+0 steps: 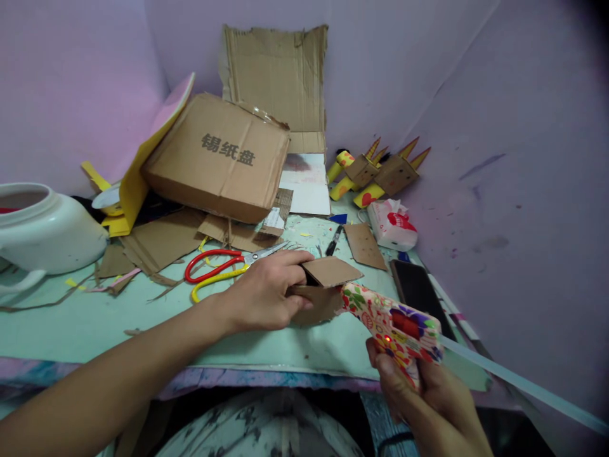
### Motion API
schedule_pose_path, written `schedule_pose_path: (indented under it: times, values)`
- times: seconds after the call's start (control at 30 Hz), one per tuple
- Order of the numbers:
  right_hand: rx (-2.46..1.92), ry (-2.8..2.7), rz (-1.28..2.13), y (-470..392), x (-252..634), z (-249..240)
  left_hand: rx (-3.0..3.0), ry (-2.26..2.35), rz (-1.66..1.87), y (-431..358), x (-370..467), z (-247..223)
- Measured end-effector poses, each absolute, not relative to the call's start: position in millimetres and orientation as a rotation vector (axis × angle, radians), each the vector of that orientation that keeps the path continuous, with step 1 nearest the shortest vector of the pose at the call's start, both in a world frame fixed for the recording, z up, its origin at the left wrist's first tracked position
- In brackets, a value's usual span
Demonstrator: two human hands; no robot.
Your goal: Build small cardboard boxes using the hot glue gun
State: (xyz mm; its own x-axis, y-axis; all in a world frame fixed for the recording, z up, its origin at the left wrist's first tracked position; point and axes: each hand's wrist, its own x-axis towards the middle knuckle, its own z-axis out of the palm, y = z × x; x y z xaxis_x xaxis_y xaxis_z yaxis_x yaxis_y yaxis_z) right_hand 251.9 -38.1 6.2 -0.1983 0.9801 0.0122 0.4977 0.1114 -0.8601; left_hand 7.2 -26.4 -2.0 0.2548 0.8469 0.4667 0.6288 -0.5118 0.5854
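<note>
My left hand (271,289) is closed on a small folded cardboard piece (333,271), with its fingers partly inside the fold. A flower-patterned hot glue gun (380,314) is in my right hand (423,393), gripped by its handle. Its nozzle end meets the right edge of the cardboard; whether it touches I cannot tell. A red light glows on the gun, and a long translucent glue stick (523,384) sticks out of its back. Just behind my left hand lie scissors (223,266) with one red and one yellow handle.
A cardboard box (219,158) leans at the back left over cardboard scraps (164,241). A white pot (57,228) stands far left. Toward the right are a black marker (335,241), a flat cardboard piece (365,246), a tissue pack (392,223), a phone (419,289) and cardboard animal figures (387,174).
</note>
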Motion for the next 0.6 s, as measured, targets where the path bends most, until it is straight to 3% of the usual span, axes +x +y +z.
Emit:
schedule_pose_path:
  times: [0.6]
  values:
    - [-1.49,-1.692,1.043,-54.8,249.7,-6.6,2.241,1.351,1.112,-24.9,7.8,-1.7]
